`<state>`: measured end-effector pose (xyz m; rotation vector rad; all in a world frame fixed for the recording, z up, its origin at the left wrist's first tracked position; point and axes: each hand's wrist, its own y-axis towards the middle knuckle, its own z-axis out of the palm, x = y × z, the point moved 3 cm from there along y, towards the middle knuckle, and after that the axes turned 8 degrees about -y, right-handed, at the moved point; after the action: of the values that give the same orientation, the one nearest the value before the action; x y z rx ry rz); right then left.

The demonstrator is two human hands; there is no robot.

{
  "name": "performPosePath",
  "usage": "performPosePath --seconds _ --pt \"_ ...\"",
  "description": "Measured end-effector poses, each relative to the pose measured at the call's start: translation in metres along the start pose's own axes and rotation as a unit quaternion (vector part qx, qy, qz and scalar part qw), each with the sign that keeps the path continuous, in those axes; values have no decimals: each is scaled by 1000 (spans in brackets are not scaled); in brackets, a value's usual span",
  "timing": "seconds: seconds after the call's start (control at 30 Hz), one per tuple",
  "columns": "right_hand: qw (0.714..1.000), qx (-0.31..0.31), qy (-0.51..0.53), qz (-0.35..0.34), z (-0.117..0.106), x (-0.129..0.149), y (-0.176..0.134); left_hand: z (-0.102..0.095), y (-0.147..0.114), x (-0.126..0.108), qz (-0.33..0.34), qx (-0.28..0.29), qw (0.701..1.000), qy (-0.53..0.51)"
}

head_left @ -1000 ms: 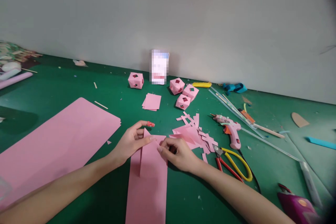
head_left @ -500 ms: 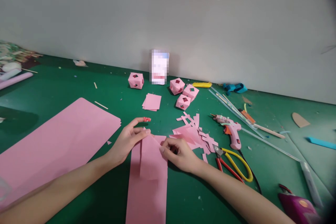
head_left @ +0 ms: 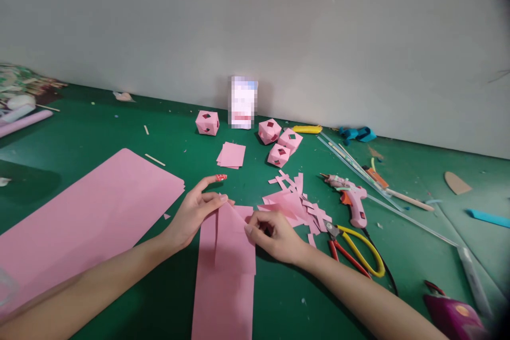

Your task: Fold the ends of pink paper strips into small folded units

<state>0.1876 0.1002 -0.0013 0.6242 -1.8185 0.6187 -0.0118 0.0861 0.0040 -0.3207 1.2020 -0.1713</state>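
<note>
A small pink paper square (head_left: 236,247) is held over a longer pink paper strip (head_left: 223,305) on the green table. My left hand (head_left: 195,212) pinches the square's top left corner between thumb and finger, its index finger, with a red patterned tip, raised clear. My right hand (head_left: 274,234) is closed on the square's right edge, with the thumb on top. The square's left side stands a little off the strip and casts a shadow. Beyond my hands lies a small stack of pink squares (head_left: 233,155), and pink paper scraps (head_left: 295,204) lie right of my right hand.
Pink cut-out paper shapes (head_left: 207,122) stand near a blurred upright panel (head_left: 243,103) by the wall. Large pink sheets (head_left: 99,212) lie at left. At right are a glue gun (head_left: 353,196), pliers (head_left: 358,249) with yellow and red handles, a yellow cutter (head_left: 306,129) and clear sticks.
The pink square has shifted slightly to the right, and its lower right corner now juts just past the strip's edge. Both hands keep their grip, nearly still.
</note>
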Motion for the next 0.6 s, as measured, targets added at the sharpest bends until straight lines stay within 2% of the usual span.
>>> performPosePath --seconds 0.6 --pt "1000 11 17 -6 -3 -4 0 1 2 1 -9 23 999 -22"
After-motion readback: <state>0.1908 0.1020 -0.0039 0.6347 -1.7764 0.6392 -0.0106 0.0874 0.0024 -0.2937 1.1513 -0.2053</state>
